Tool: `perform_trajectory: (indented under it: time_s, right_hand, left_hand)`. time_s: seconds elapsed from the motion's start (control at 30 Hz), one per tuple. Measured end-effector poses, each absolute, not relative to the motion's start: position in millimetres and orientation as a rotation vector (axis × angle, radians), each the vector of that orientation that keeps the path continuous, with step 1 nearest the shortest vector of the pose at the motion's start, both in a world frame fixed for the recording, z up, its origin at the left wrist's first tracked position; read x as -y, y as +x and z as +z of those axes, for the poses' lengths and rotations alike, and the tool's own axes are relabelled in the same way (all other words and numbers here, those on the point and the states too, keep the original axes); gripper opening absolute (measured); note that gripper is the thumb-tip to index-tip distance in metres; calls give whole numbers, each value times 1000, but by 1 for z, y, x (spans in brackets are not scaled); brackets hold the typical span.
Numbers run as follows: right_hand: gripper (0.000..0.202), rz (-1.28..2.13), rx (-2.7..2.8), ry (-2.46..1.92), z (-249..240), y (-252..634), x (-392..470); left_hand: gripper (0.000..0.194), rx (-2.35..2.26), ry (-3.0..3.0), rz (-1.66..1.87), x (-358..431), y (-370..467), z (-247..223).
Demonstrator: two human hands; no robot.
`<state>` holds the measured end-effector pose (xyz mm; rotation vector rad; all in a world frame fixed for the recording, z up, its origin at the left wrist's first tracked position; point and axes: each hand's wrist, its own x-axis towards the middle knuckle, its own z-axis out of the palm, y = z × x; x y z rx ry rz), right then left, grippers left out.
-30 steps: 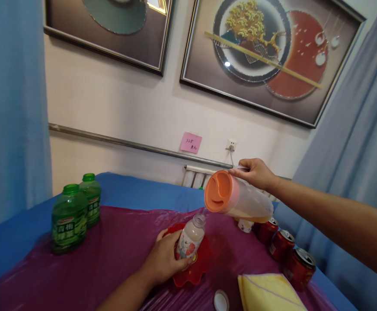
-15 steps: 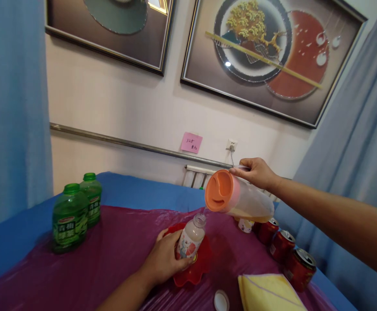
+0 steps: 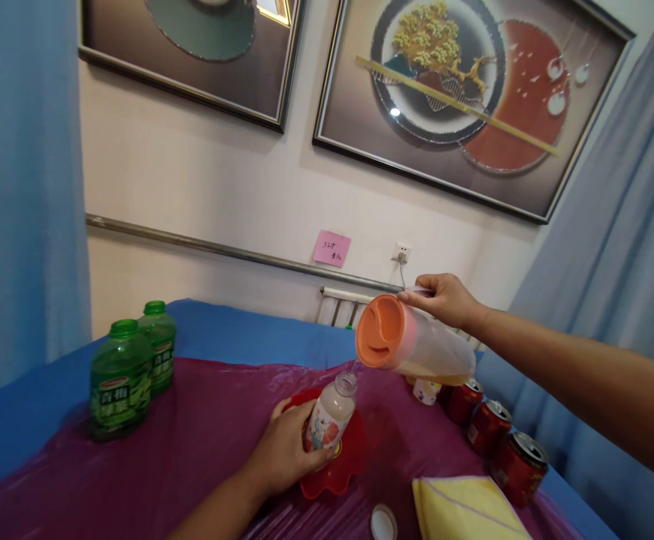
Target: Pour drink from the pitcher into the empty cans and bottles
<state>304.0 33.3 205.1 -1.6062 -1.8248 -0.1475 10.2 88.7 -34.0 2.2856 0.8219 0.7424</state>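
My left hand (image 3: 285, 450) is wrapped round a small clear bottle (image 3: 332, 412) with a fruit-printed label, its mouth uncapped and leaning slightly right. Beneath the bottle lies a red scalloped dish (image 3: 352, 450), partly hidden by the hand. By its handle, my right hand (image 3: 442, 296) grips a translucent pitcher (image 3: 439, 349) with an orange lid, tipped nearly on its side. Some yellowish liquid lies along the pitcher's lower wall. A thin stream runs from the lid's edge to the bottle's mouth. A white cap (image 3: 384, 522) rests on the purple sheet near the front.
Two green bottles (image 3: 120, 382) stand at the left. Along the right edge are several red cans (image 3: 521, 465) and a small printed container (image 3: 427, 391). A folded yellow cloth (image 3: 467, 510) lies in front of them. Purple plastic (image 3: 203, 427) covers much of the blue table.
Hardly anything differs. Both hands, the bottle and the tilted pitcher keep their places, with the thin stream still falling between them.
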Motion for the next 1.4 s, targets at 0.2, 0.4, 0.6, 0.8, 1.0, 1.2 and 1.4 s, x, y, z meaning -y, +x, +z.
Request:
perform_trajectory:
  time_s: [0.2, 0.4, 0.6, 0.8, 1.0, 1.2, 1.4]
  right_hand:
    - [72, -145, 1826, -1620, 206, 303, -32]
    - [74, -145, 1829, -1624, 207, 302, -32]
    - [74, -142, 1832, -1625, 206, 302, -32]
    - [74, -139, 1833, -1623, 206, 301, -32]
    - [74, -163, 1833, -1623, 208, 301, -31]
    - [73, -170, 1839, -1628, 209, 301, -30]
    - [72, -164, 1834, -1634, 208, 302, -30]
  left_hand:
    - [59, -823, 2292, 746, -88, 9, -33]
    - [59, -846, 2303, 747, -87, 9, -32]
    - [58, -847, 2297, 738, -88, 11, -32]
    - [62, -839, 2287, 727, -88, 10, -33]
    - [58, -830, 2293, 736, -88, 10, -33]
    - [59, -826, 2296, 728, -87, 10, -31]
    - [57, -827, 2306, 732, -88, 9, -32]
